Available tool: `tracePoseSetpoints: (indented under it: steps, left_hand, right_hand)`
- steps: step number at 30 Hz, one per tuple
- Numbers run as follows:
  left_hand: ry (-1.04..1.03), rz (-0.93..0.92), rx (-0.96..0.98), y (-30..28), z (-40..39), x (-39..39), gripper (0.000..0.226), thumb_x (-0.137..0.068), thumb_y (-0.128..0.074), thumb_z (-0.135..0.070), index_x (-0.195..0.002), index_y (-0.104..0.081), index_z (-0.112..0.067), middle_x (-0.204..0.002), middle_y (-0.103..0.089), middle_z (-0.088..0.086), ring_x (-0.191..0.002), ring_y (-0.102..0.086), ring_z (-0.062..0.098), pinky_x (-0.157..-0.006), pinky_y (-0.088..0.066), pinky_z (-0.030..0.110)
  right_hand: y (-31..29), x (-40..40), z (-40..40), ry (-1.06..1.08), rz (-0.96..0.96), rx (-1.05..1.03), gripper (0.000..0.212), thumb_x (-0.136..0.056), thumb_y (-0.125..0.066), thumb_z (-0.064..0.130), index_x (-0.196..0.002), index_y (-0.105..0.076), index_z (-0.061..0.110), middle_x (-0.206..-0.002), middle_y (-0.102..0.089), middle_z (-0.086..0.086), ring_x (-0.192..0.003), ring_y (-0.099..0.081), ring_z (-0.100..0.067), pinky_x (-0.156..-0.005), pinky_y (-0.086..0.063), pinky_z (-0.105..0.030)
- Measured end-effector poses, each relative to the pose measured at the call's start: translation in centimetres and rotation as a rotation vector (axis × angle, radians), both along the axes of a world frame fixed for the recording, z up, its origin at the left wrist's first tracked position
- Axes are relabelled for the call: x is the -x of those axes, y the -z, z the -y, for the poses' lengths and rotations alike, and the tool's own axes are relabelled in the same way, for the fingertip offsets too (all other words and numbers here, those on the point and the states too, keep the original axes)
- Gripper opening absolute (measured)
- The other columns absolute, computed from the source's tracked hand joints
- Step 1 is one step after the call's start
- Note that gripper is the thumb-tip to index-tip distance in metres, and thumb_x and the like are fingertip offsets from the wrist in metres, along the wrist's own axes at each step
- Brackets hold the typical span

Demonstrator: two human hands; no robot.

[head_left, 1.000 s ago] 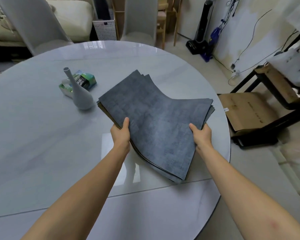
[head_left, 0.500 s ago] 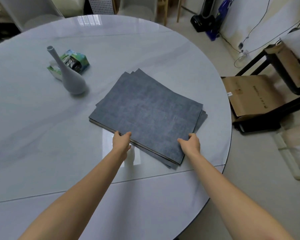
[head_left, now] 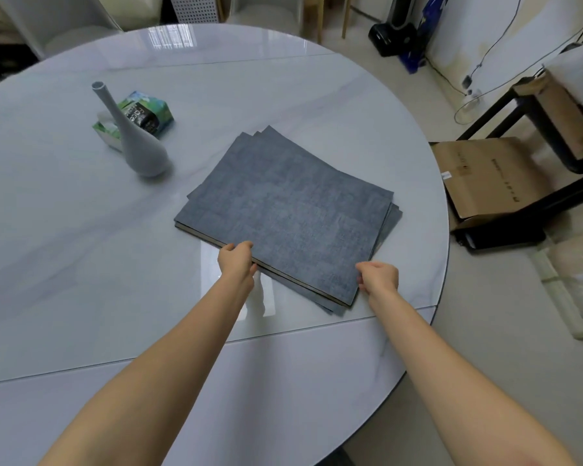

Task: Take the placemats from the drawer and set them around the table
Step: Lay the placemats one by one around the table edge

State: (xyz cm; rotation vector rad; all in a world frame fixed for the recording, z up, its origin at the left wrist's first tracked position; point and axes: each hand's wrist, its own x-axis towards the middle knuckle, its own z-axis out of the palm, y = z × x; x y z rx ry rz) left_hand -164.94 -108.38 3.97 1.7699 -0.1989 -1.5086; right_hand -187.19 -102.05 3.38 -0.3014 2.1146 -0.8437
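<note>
Head view: placemats [head_left: 290,210] stacked on surface [head_left: 81,264], just beyond both hands.
Left hand [head_left: 237,262]: pinching stack's near edge.
Right hand [head_left: 379,277]: pinching near corner.
Progress: out of drawer; none laid around yet.

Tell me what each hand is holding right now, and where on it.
Both hands grip the stack of placemats lying on the table: the left hand along its near edge, the right hand at its near right corner.
</note>
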Motion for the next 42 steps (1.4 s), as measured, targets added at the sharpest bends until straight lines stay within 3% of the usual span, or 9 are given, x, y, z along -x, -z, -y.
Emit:
tracePoseSetpoints:
  steps: [5,10,15,18,21,29,35,39,42]
  left_hand:
    - [-0.032,0.037,0.018,0.0,-0.3,-0.2,0.021,-0.084,-0.054,-0.001,-0.075,-0.042,-0.016,-0.074,-0.042,0.006,-0.062,-0.037,0.015,-0.063,-0.039,0.033]
    - [-0.068,0.009,0.019,-0.3,-0.1,-0.4,0.011,-0.089,-0.053,-0.001,-0.084,-0.052,-0.012,-0.071,-0.047,0.003,-0.066,-0.046,0.014,-0.068,-0.046,0.028]
    - [-0.037,0.018,0.004,-0.1,-0.4,-0.5,0.022,-0.088,-0.053,-0.001,-0.107,-0.060,-0.007,-0.078,-0.054,0.004,-0.083,-0.053,0.018,-0.079,-0.053,0.030]
    - [-0.029,0.001,-0.003,0.2,-0.6,-0.7,0.042,-0.091,-0.055,-0.004,-0.133,-0.051,-0.006,-0.089,-0.058,0.005,-0.089,-0.058,0.018,-0.092,-0.054,0.037]
    - [-0.007,-0.025,-0.047,-0.1,-1.0,-0.3,0.028,-0.094,-0.057,-0.011,-0.121,-0.052,-0.005,-0.111,-0.057,0.009,-0.107,-0.059,0.024,-0.096,-0.052,0.040]
    - [-0.114,-0.159,0.004,-1.7,-0.5,-1.8,0.006,-0.093,-0.061,-0.008,-0.094,-0.056,-0.005,-0.101,-0.062,0.014,-0.078,-0.065,0.022,-0.076,-0.059,0.033]
    - [-0.016,0.003,0.186,-3.7,-3.0,-3.8,0.006,-0.092,-0.056,0.004,-0.090,-0.058,-0.002,-0.088,-0.063,0.012,-0.066,-0.064,0.016,-0.053,-0.057,0.021]
    - [-0.013,0.035,0.310,-6.2,-7.0,-5.3,0.011,-0.094,-0.055,0.001,-0.104,-0.056,-0.002,-0.086,-0.063,0.008,-0.061,-0.063,0.010,-0.056,-0.058,0.021]
    - [-0.074,-0.010,0.269,-6.5,-11.3,-7.4,0.015,-0.094,-0.054,0.002,-0.109,-0.054,-0.003,-0.088,-0.063,0.006,-0.061,-0.063,0.010,-0.054,-0.059,0.022]
  right_hand:
    - [-0.5,-0.7,0.1,-0.060,-0.012,0.010,0.031,-0.080,-0.068,0.013,-0.109,-0.062,0.004,-0.108,-0.060,-0.008,-0.101,-0.058,-0.026,-0.087,-0.048,-0.035]
    - [-1.1,-1.4,-0.3,0.103,0.242,0.023,0.021,-0.086,-0.060,0.001,-0.107,-0.058,0.002,-0.099,-0.052,-0.009,-0.085,-0.050,-0.024,-0.087,-0.054,-0.044]
    - [-2.1,-1.3,0.1,0.171,0.341,0.098,0.008,-0.087,-0.059,0.001,-0.095,-0.056,0.002,-0.076,-0.053,-0.009,-0.059,-0.049,-0.016,-0.040,-0.049,-0.019]
    - [-2.6,-2.1,0.4,-0.023,0.276,0.055,0.012,-0.088,-0.057,0.001,-0.079,-0.054,0.009,-0.071,-0.054,-0.007,-0.054,-0.048,-0.016,-0.040,-0.045,-0.021]
    - [-3.3,-2.8,0.6,-0.177,0.162,0.135,0.020,-0.088,-0.048,-0.007,-0.092,-0.058,0.010,-0.085,-0.061,-0.009,-0.055,-0.052,-0.017,-0.043,-0.046,-0.024]
    - [-7.6,0.8,-0.2,-0.234,0.528,0.301,0.029,-0.093,-0.037,-0.013,-0.106,-0.059,0.001,-0.073,-0.053,-0.007,-0.036,-0.038,-0.002,-0.040,-0.036,-0.012]
    - [-7.2,1.4,-1.8,-0.361,0.371,0.221,0.024,-0.093,-0.045,-0.006,-0.109,-0.062,-0.002,-0.096,-0.063,-0.011,-0.076,-0.058,-0.018,-0.073,-0.053,-0.032]
    - [-5.5,-0.6,-4.0,-0.269,0.090,0.168,0.009,-0.086,-0.058,-0.003,-0.082,-0.064,0.002,-0.102,-0.066,-0.017,-0.081,-0.059,-0.022,-0.067,-0.051,-0.031]
    - [-4.8,-3.1,-5.2,-0.253,-0.025,0.163,0.009,-0.082,-0.062,0.000,-0.089,-0.066,0.003,-0.104,-0.068,-0.019,-0.089,-0.061,-0.025,-0.079,-0.051,-0.036]
